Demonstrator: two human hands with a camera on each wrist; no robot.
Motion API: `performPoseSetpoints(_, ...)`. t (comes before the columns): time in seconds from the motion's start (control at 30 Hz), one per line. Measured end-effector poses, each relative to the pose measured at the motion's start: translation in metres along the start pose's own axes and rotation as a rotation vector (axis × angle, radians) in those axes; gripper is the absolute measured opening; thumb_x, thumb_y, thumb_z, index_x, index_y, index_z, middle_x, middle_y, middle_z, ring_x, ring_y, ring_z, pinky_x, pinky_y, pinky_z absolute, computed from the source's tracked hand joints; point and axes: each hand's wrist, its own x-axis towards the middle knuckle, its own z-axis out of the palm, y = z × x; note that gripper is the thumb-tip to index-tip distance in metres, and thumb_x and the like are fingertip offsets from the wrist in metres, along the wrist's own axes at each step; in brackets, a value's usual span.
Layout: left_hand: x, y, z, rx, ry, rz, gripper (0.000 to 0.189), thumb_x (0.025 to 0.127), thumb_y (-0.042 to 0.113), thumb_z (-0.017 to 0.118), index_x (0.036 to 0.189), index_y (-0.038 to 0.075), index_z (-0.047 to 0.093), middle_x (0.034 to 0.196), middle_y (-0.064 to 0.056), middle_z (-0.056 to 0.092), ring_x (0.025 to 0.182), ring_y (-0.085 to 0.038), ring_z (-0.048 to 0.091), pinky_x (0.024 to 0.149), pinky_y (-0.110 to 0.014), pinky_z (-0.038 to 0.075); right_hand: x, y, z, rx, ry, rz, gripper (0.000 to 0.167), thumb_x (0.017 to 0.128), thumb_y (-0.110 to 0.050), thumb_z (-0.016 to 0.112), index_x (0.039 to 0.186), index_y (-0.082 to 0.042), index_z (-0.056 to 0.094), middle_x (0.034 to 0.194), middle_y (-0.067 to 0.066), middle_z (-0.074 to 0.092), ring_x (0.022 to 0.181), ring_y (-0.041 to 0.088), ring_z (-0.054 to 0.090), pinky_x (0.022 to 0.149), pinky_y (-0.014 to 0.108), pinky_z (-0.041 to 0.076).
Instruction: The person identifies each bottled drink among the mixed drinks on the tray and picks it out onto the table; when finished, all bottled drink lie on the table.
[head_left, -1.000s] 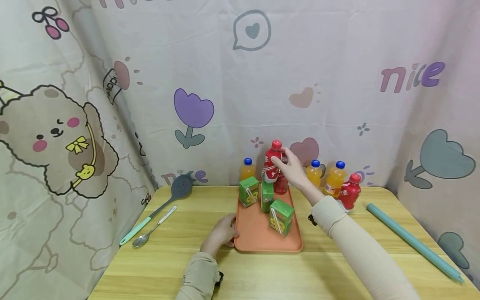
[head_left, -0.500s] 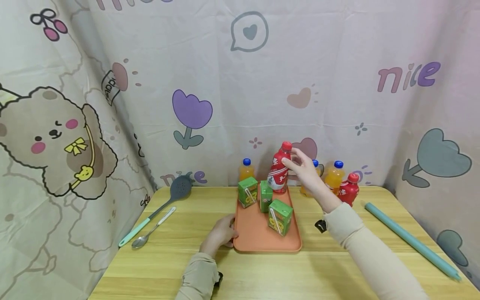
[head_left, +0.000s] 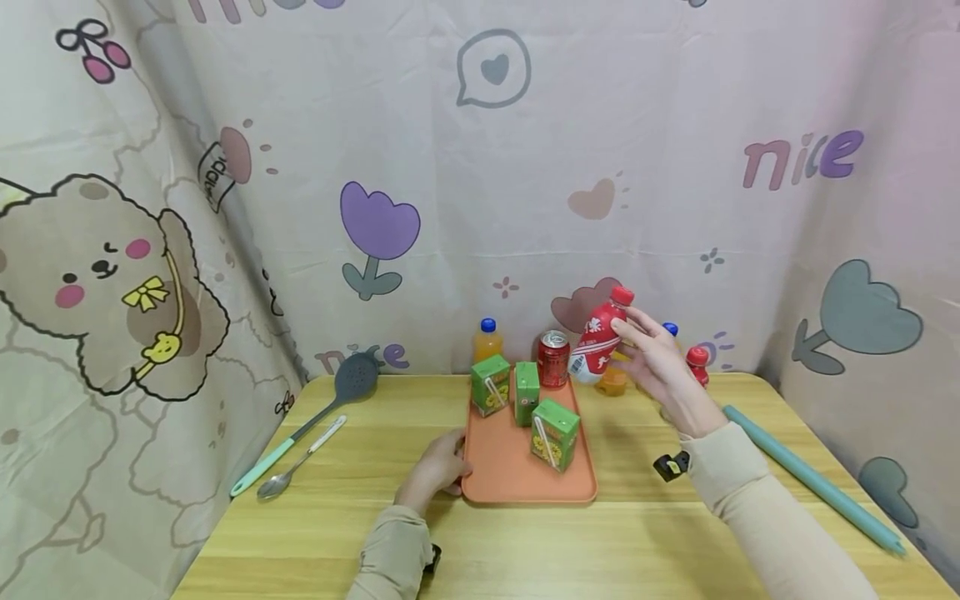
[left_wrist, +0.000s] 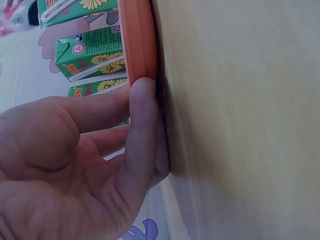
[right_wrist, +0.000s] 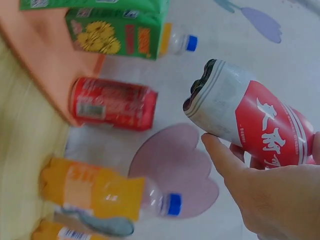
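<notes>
My right hand [head_left: 663, 371] holds a red plastic bottle [head_left: 596, 343], tilted with its red cap up and to the right, in the air beside the far right corner of an orange tray [head_left: 495, 475]. In the right wrist view the bottle [right_wrist: 267, 122] shows a white lower part and a red label. My left hand [head_left: 437, 467] pinches the tray's left rim; the left wrist view shows fingers on both sides of the rim [left_wrist: 140, 45]. On the tray stand a red can [head_left: 553, 360] and green drink cartons [head_left: 555, 437], three in all.
Orange juice bottles with blue caps stand behind the tray [head_left: 487, 342] and to its right [right_wrist: 92, 187], partly hidden by my right hand. Another red bottle [head_left: 697, 364] is farther right. A slotted turner [head_left: 356, 379] and a spoon [head_left: 276, 485] lie left; a teal rod [head_left: 813, 479] lies right.
My right hand has moved right with the red bottle from above the tray's far end, tilting it more. The red can behind it now shows fully. The left hand keeps its place.
</notes>
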Motion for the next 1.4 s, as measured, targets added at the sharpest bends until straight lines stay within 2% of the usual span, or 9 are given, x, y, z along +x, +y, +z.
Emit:
performPoseSetpoints(0.13, 0.000, -0.003, -0.001, -0.007, 0.003, -0.014, 0.073, 0.089, -0.013, 0.066, 0.157, -0.001, 0.043, 0.092, -0.010, 0.052, 0.069, -0.017, 0.057, 0.048, -0.028, 0.059, -0.003, 0.005, -0.014, -0.010, 0.036, 0.015, 0.069, 0.106, -0.027, 0.062, 0.166, -0.023, 0.027, 0.135, -0.008, 0.051, 0.111, 0.010, 0.066, 0.093, 0.029, 0.061)
performPoseSetpoints(0.4, 0.000, -0.009, -0.002, -0.011, 0.005, -0.016, 0.073, 0.089, -0.015, 0.065, 0.157, -0.002, 0.043, 0.087, -0.006, 0.048, 0.067, -0.016, 0.053, 0.047, -0.026, 0.057, -0.005, 0.023, -0.031, -0.067, 0.103, 0.066, 0.078, 0.106, -0.032, 0.062, 0.170, -0.026, 0.019, 0.131, -0.014, 0.053, 0.119, 0.007, 0.057, 0.096, 0.024, 0.050)
performPoseSetpoints(0.6, -0.002, -0.010, -0.002, -0.021, 0.006, -0.022, 0.075, 0.088, -0.015, 0.065, 0.158, 0.000, 0.043, 0.090, -0.008, 0.050, 0.069, -0.017, 0.056, 0.048, -0.027, 0.058, 0.000, 0.044, -0.038, -0.103, 0.121, 0.085, 0.077, 0.107, -0.038, 0.060, 0.170, -0.026, 0.019, 0.125, -0.014, 0.056, 0.115, 0.006, 0.056, 0.093, 0.024, 0.052)
performPoseSetpoints(0.8, -0.002, -0.010, -0.001, -0.023, 0.003, -0.015, 0.075, 0.088, -0.015, 0.066, 0.158, -0.001, 0.043, 0.090, -0.009, 0.051, 0.067, -0.016, 0.056, 0.048, -0.026, 0.058, 0.008, 0.064, -0.042, -0.198, 0.149, 0.051, 0.069, 0.106, -0.037, 0.062, 0.166, -0.022, 0.030, 0.125, -0.013, 0.053, 0.110, 0.004, 0.059, 0.093, 0.026, 0.054)
performPoseSetpoints(0.9, -0.002, -0.009, -0.001, -0.020, 0.002, -0.015, 0.074, 0.089, -0.014, 0.065, 0.158, -0.002, 0.043, 0.091, -0.009, 0.051, 0.067, -0.016, 0.055, 0.048, -0.026, 0.058, 0.011, 0.071, -0.044, -0.217, 0.144, 0.030, 0.064, 0.107, -0.034, 0.061, 0.163, -0.021, 0.033, 0.125, -0.011, 0.052, 0.109, 0.004, 0.058, 0.098, 0.031, 0.054)
performPoseSetpoints(0.97, -0.002, -0.008, -0.001, -0.017, 0.004, -0.016, 0.073, 0.090, -0.014, 0.065, 0.158, -0.002, 0.042, 0.091, -0.009, 0.051, 0.068, -0.016, 0.055, 0.048, -0.026, 0.058, 0.012, 0.075, -0.044, -0.228, 0.138, 0.022, 0.065, 0.107, -0.033, 0.061, 0.164, -0.020, 0.032, 0.127, -0.010, 0.050, 0.112, 0.003, 0.057, 0.106, 0.038, 0.052)
performPoseSetpoints(1.07, -0.002, -0.006, 0.000, -0.007, 0.009, -0.018, 0.074, 0.090, -0.014, 0.065, 0.158, -0.003, 0.041, 0.090, -0.007, 0.049, 0.069, -0.016, 0.054, 0.048, -0.026, 0.058, 0.015, 0.080, -0.045, -0.235, 0.135, 0.018, 0.067, 0.107, -0.030, 0.061, 0.165, -0.017, 0.029, 0.127, -0.009, 0.051, 0.115, 0.004, 0.055, 0.118, 0.049, 0.044)
performPoseSetpoints(1.17, -0.002, -0.004, 0.001, 0.002, 0.012, -0.017, 0.074, 0.089, -0.014, 0.065, 0.158, -0.004, 0.040, 0.089, -0.006, 0.048, 0.070, -0.015, 0.053, 0.049, -0.027, 0.059, 0.016, 0.085, -0.048, -0.235, 0.138, 0.023, 0.067, 0.107, -0.027, 0.061, 0.165, -0.015, 0.029, 0.124, -0.010, 0.053, 0.116, 0.005, 0.053, 0.124, 0.054, 0.037)
performPoseSetpoints(1.4, -0.001, -0.001, 0.001, 0.007, 0.011, -0.009, 0.073, 0.090, -0.014, 0.066, 0.157, -0.003, 0.042, 0.089, -0.008, 0.050, 0.070, -0.016, 0.054, 0.048, -0.026, 0.058, 0.017, 0.091, -0.054, -0.228, 0.139, 0.028, 0.057, 0.108, -0.025, 0.059, 0.160, -0.019, 0.035, 0.126, -0.012, 0.052, 0.121, 0.008, 0.049, 0.119, 0.045, 0.039)
